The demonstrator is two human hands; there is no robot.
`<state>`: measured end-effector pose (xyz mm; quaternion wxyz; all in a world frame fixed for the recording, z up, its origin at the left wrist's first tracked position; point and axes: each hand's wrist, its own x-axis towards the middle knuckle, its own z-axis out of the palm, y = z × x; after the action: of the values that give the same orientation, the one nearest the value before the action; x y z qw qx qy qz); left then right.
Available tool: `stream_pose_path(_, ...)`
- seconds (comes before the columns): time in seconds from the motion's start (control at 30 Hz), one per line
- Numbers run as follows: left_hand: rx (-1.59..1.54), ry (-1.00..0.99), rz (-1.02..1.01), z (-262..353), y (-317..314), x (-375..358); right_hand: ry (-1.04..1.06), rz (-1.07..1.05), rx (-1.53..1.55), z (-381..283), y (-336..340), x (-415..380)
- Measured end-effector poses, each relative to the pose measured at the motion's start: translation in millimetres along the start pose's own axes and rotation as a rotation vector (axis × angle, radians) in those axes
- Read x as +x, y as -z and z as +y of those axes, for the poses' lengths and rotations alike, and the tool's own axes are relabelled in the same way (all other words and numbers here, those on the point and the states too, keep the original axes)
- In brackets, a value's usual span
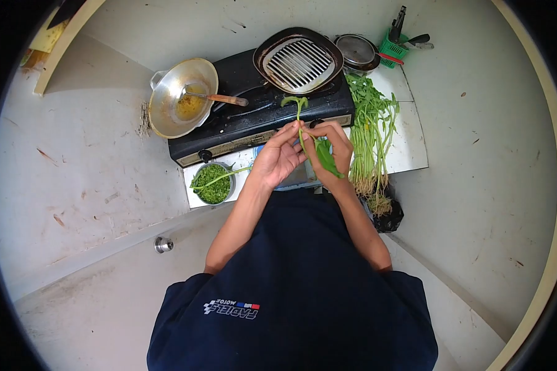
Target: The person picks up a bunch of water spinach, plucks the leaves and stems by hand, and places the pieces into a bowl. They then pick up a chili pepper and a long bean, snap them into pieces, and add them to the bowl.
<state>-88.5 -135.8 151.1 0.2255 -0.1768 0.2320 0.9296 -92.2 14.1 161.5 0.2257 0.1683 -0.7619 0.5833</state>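
Between my two hands I hold a leafy green stem (299,111), upright, with small leaves at its top. The fingertips of my left hand (277,161) pinch it from the left. My right hand (335,143) pinches the same stem from the right, and a broad green leaf (328,159) hangs at its palm side. To the left of my hands stands a round pot (231,189) filled with small green pieces (214,193); one long stem lies across its top. On the right lies a big bunch of rooted greens (371,136), roots towards me.
A black two-burner stove (241,133) lies just beyond my hands. It bears a wok (161,117) with a wooden-handled ladle (226,99) and a square grill pan (260,62). A lidded pan (356,49), a green utensil basket (392,51) and a black plastic bag (390,221) are on the right.
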Motion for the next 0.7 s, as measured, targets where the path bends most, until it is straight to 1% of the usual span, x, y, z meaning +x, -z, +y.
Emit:
stream_pose_path(0.1, 0.0, -0.017, -0.037, 7, 4, 1, -0.019, -0.027, 0.005, -5, 0, -4)
stream_pose_path(0.2, 0.087, -0.085, -0.01, 9, -2, -4, -0.135, 0.012, 0.13, -12, 3, -3)
stream_pose_path(0.3, 0.214, -0.163, -0.017, 9, 4, -5, -0.162, 0.014, 0.133, 6, 11, -5)
stream_pose_path(0.4, 0.3, -0.225, 0.041, 9, 6, -6, -0.4, -0.027, 0.281, 23, 21, -9)
stream_pose_path(0.43, 0.324, -0.235, 0.062, 10, 5, -8, -0.436, -0.032, 0.209, 36, 24, -12)
stream_pose_path(0.53, 0.294, -0.274, 0.068, 12, 10, -9, -0.597, -0.248, 0.034, 65, 47, -19)
stream_pose_path(0.57, 0.293, -0.285, 0.073, 13, 10, -10, -0.581, -0.303, -0.094, 86, 50, -29)
stream_pose_path(0.7, 0.274, -0.298, 0.068, 17, 17, -11, -0.584, -0.402, -0.226, 137, 57, -75)
